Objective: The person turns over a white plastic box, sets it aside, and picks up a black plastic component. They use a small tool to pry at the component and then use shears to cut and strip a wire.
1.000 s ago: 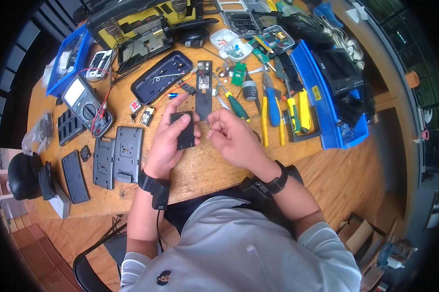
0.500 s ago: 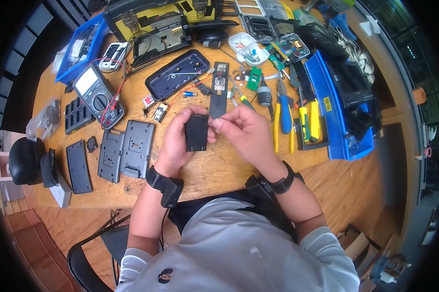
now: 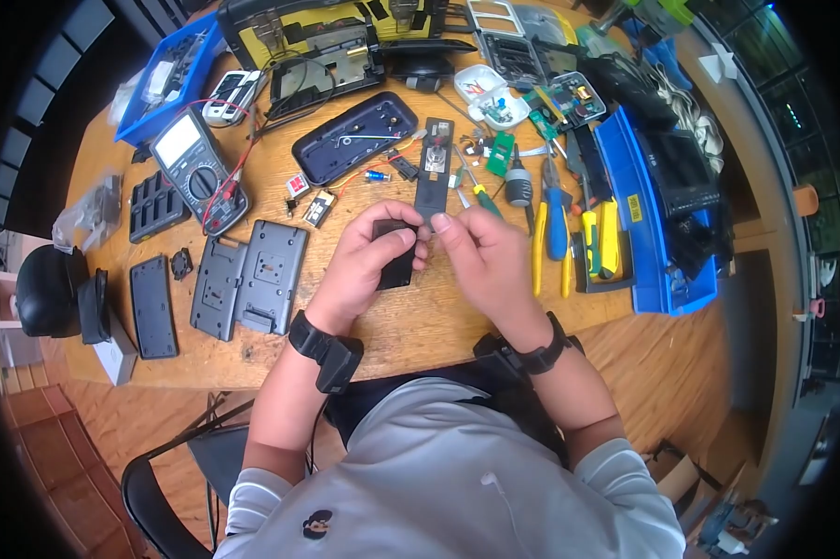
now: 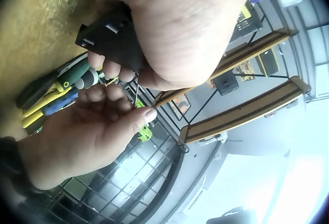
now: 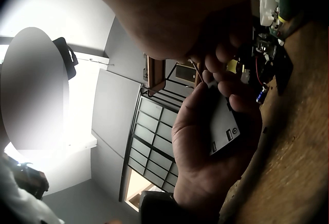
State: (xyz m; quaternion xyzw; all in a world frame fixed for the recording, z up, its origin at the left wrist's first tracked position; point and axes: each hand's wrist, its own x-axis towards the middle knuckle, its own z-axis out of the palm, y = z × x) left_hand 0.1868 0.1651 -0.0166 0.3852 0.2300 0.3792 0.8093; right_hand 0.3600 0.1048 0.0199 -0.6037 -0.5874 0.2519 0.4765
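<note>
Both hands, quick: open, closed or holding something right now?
Left hand: closed, holding a flat, rectangular, black plastic-looking case.
Right hand: closed, pinching what looks like a thin, straight metal rod.

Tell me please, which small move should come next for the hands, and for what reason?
Probably the right hand should nudge the thin metallic piece only slightly, while the left hand steadies the black case. The right hand pinches that piece close to the case, which the left hand grips; whether piece and case touch is unclear, so a gentle move seems safer.
</note>
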